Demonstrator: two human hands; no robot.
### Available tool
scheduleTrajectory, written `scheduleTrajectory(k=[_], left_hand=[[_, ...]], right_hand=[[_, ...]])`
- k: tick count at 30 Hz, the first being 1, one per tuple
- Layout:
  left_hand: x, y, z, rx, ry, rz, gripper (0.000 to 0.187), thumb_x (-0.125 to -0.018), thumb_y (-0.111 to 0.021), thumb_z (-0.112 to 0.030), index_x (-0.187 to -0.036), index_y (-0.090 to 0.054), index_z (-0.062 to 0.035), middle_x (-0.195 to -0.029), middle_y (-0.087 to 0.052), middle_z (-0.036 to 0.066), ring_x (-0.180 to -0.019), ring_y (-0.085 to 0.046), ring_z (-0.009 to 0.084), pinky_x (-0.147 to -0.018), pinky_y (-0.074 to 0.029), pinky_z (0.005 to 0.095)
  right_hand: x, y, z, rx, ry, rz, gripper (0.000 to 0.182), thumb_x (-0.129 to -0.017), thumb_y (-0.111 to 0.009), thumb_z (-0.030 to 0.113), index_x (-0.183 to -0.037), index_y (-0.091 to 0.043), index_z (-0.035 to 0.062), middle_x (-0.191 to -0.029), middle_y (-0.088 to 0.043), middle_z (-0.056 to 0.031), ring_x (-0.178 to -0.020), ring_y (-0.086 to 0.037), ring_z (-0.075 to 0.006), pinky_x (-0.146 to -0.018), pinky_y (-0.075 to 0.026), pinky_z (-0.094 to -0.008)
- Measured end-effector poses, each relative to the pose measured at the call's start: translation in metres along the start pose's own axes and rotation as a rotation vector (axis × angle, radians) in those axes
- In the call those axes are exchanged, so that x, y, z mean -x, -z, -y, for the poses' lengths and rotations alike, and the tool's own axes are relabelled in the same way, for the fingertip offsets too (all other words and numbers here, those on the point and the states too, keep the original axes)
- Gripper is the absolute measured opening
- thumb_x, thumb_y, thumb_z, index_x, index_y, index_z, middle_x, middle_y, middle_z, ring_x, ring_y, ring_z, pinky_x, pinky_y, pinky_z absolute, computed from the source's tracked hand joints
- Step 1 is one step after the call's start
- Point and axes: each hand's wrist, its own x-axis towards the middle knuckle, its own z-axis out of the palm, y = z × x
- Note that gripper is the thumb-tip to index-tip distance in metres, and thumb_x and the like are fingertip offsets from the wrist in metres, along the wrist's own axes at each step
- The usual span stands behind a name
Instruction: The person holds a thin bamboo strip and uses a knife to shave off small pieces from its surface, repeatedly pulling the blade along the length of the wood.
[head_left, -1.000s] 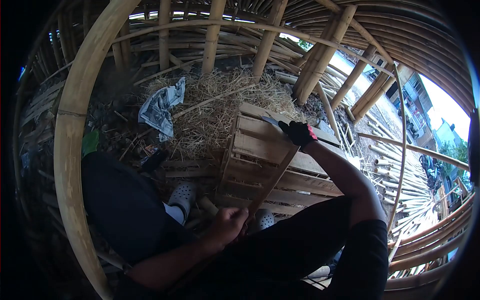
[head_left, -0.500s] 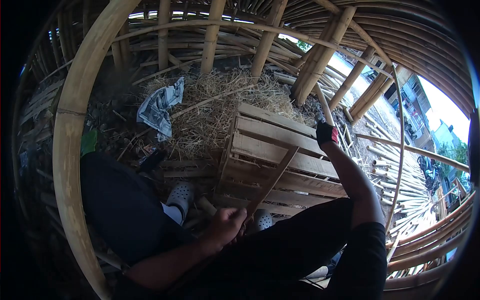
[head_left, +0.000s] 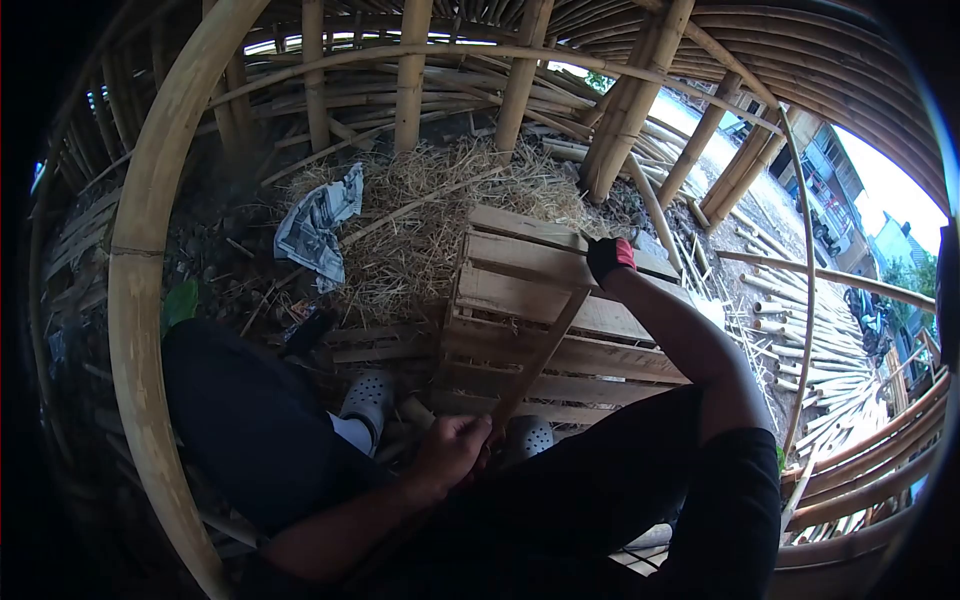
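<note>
My left hand (head_left: 453, 452) is bare and closed around the near end of a flat bamboo strip (head_left: 540, 362). The strip slants up and away across the front of a slatted wooden crate (head_left: 522, 262). My right hand (head_left: 610, 260), in a black and red glove, is curled shut over the top of the crate, just past the strip's far end. A small dark tip (head_left: 588, 238) sticks out at the glove's left side; what the fingers hold is too dark to make out.
A crumpled newspaper sheet (head_left: 318, 228) lies on straw (head_left: 420, 235) beyond my feet. A thick curved bamboo pole (head_left: 140, 270) rises close on my left. Upright bamboo posts (head_left: 410, 80) stand at the back. Many cut bamboo poles (head_left: 820, 350) lie outside on the right.
My gloved right hand has moved left and slightly down, closer to the far end of the strip. My left hand stays closed on the strip in nearly the same place.
</note>
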Motion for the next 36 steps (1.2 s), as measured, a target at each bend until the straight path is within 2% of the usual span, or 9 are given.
scheduleTrajectory(k=[1, 3, 7, 8, 17, 18, 21, 32, 36], left_hand=[[-0.001, 0.001, 0.001, -0.001, -0.003, -0.001, 0.034, -0.097, -0.049, -0.039, -0.089, -0.059, -0.0069, -0.059, -0.054, 0.0, -0.042, -0.047, 0.0075, -0.038, -0.036, 0.0223], [-0.001, 0.003, 0.003, -0.004, -0.004, 0.001, 0.034, -0.097, -0.05, -0.039, -0.09, -0.06, -0.0067, -0.059, -0.054, 0.001, -0.043, -0.047, 0.0074, -0.039, -0.037, 0.0219], [0.0, 0.002, 0.004, 0.045, 0.005, -0.003, 0.034, -0.097, -0.05, -0.038, -0.09, -0.06, -0.0069, -0.06, -0.054, 0.001, -0.043, -0.047, 0.0073, -0.038, -0.037, 0.0217], [0.001, 0.002, 0.001, 0.044, -0.004, -0.007, 0.036, -0.097, -0.048, -0.038, -0.086, -0.06, -0.0061, -0.058, -0.054, 0.001, -0.041, -0.047, 0.0075, -0.037, -0.037, 0.0221], [0.0, 0.002, -0.002, 0.009, 0.021, 0.01, 0.033, -0.097, -0.049, -0.038, -0.089, -0.06, -0.0071, -0.06, -0.055, 0.001, -0.041, -0.046, 0.0071, -0.038, -0.036, 0.0215], [0.0, 0.002, -0.002, 0.007, 0.009, 0.013, 0.034, -0.097, -0.05, -0.038, -0.089, -0.06, -0.0072, -0.06, -0.055, 0.001, -0.041, -0.046, 0.007, -0.037, -0.036, 0.0216], [-0.001, 0.002, 0.001, 0.024, 0.007, 0.001, 0.034, -0.097, -0.05, -0.038, -0.089, -0.061, -0.007, -0.059, -0.055, 0.001, -0.041, -0.046, 0.0072, -0.037, -0.036, 0.0218], [-0.001, 0.004, -0.002, 0.016, 0.031, 0.003, 0.035, -0.096, -0.05, -0.039, -0.088, -0.06, -0.0073, -0.059, -0.054, 0.001, -0.041, -0.046, 0.0078, -0.038, -0.036, 0.0223], [-0.004, 0.002, 0.001, -0.013, 0.023, -0.015, 0.035, -0.096, -0.05, -0.04, -0.088, -0.06, -0.0075, -0.059, -0.054, 0.0, -0.042, -0.046, 0.0078, -0.039, -0.036, 0.0219]], right_hand=[[-0.002, -0.002, -0.011, 0.293, -0.016, 0.141, 0.037, -0.097, -0.041, 0.026, -0.085, -0.072, 0.0098, -0.084, -0.069, -0.0161, -0.072, -0.067, -0.0306, -0.061, -0.049, -0.0445], [0.0, -0.007, -0.027, -0.079, -0.219, -0.185, 0.04, -0.097, -0.04, 0.026, -0.081, -0.071, 0.0066, -0.081, -0.069, -0.015, -0.07, -0.067, -0.0306, -0.058, -0.049, -0.0434], [0.021, 0.011, -0.023, -0.143, -0.053, -0.449, 0.025, -0.094, -0.044, 0.017, -0.109, -0.064, 0.0123, -0.075, -0.065, -0.0114, -0.066, -0.065, -0.031, -0.054, -0.047, -0.0439], [0.021, 0.016, -0.019, -0.134, -0.006, -0.425, 0.031, -0.094, -0.045, 0.018, -0.123, -0.055, 0.0163, -0.078, -0.063, -0.0116, -0.066, -0.064, -0.0306, -0.053, -0.047, -0.0443], [0.014, 0.014, 0.015, -0.223, 0.33, -0.368, 0.034, -0.091, -0.047, 0.016, -0.123, -0.057, 0.0146, -0.079, -0.064, -0.012, -0.068, -0.064, -0.0319, -0.056, -0.05, -0.0439], [-0.01, -0.029, 0.002, -0.248, 0.001, -0.235, 0.029, -0.091, -0.047, 0.017, -0.116, -0.06, 0.0114, -0.075, -0.064, -0.0122, -0.068, -0.065, -0.0317, -0.057, -0.05, -0.0429], [-0.018, -0.044, -0.034, -0.01, -0.067, -0.212, 0.026, -0.091, -0.047, 0.016, -0.11, -0.062, 0.0096, -0.073, -0.063, -0.013, -0.068, -0.065, -0.0308, -0.056, -0.049, -0.0433], [0.032, 0.057, 0.025, -0.079, 0.373, -0.314, 0.048, -0.086, -0.051, 0.013, -0.134, -0.045, 0.0132, -0.083, -0.06, -0.0113, -0.073, -0.065, -0.0287, -0.058, -0.051, -0.0419], [0.002, 0.019, 0.02, -0.164, 0.134, -0.122, 0.03, -0.089, -0.049, 0.014, -0.116, -0.06, 0.0104, -0.081, -0.066, -0.012, -0.072, -0.066, -0.0299, -0.059, -0.051, -0.0438]])
